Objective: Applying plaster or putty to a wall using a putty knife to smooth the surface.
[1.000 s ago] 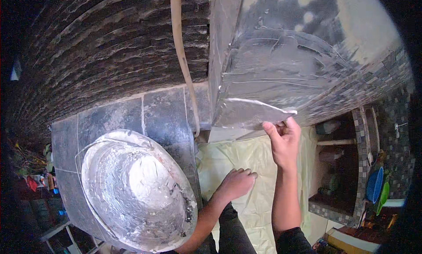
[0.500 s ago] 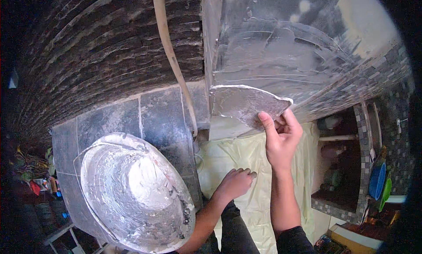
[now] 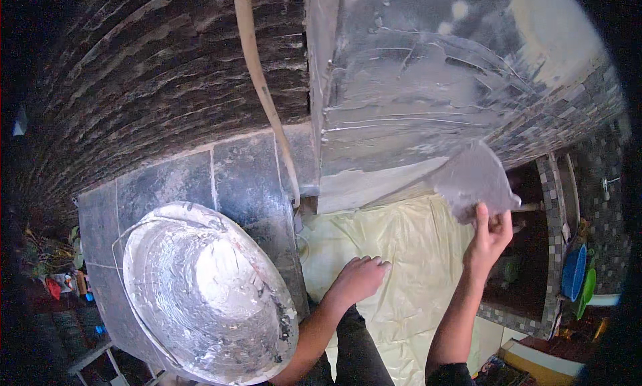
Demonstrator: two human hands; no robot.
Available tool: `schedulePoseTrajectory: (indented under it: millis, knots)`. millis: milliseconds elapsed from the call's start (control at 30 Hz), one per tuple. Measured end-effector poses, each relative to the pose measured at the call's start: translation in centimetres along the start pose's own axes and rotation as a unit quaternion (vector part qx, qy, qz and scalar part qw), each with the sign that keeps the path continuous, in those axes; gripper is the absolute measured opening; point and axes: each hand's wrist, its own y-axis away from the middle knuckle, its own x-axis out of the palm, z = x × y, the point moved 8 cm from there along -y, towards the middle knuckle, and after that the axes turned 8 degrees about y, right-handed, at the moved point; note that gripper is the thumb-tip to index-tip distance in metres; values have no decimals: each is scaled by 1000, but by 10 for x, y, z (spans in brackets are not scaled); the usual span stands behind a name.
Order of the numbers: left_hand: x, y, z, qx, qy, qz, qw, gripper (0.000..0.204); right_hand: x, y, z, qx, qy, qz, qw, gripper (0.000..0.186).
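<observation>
From where I stand, the dark tiled counter (image 3: 249, 175), its joints showing pale, carries a big round bucket (image 3: 152, 279), smeared with whitish paste, close to its front edge. Lower down, a creased pale-yellow plastic sheet (image 3: 408, 245) covers the floor.
</observation>
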Motion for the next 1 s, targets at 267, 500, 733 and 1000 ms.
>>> schedulePoseTrajectory:
  millis: [267,500,733,1000]
  knots:
    - [1,-1,-12,38,-33,-9,999,27,91,47,69,-87,-9,108,990,11]
    - [1,-4,-16,50,-15,-26,998,24,86,-12,53,-81,-40,72,993,17]
    - [2,-5,-17,50,-1,-7,999,19,-20,-71,-25,-58,48,-33,997,18]
    - [9,-7,-13,44,11,10,999,21,-42,-10,-15,-27,85,-25,996,22]
